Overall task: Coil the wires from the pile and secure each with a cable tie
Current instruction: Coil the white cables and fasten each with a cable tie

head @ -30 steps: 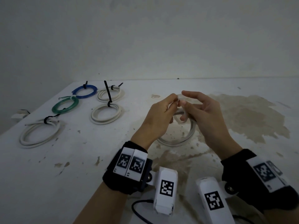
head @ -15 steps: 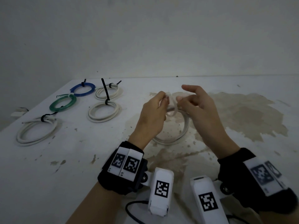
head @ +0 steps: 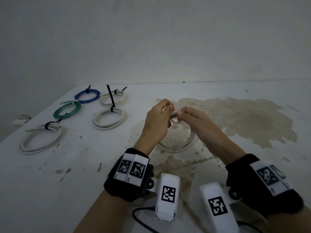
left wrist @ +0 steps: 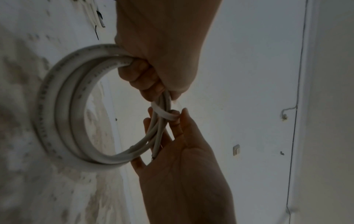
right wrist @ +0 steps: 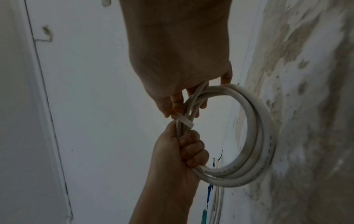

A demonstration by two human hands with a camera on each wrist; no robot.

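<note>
A white wire coil (head: pixel 176 147) stands on edge on the table, its top lifted between both hands. My left hand (head: pixel 165 108) grips the bundled strands with curled fingers, seen clearly in the left wrist view (left wrist: pixel 153 84). A white cable tie (left wrist: pixel 164 113) loops around the strands just beside that grip. My right hand (head: pixel 183 113) pinches the tie (right wrist: pixel 184 120) with thumb and fingertips (right wrist: pixel 178 104). The coil's lower arc (right wrist: pixel 254 136) touches the stained tabletop.
Tied coils lie at the back left: blue (head: pixel 87 96), green (head: pixel 67 110), and three white ones (head: pixel 112 98) (head: pixel 109 119) (head: pixel 40 140), each with a black tie. A brown stain (head: pixel 244 118) spreads to the right. The wall rises behind the table's far edge.
My right index finger, raised before, has come down onto the tie. Both hands have drawn closer together over the coil's top.
</note>
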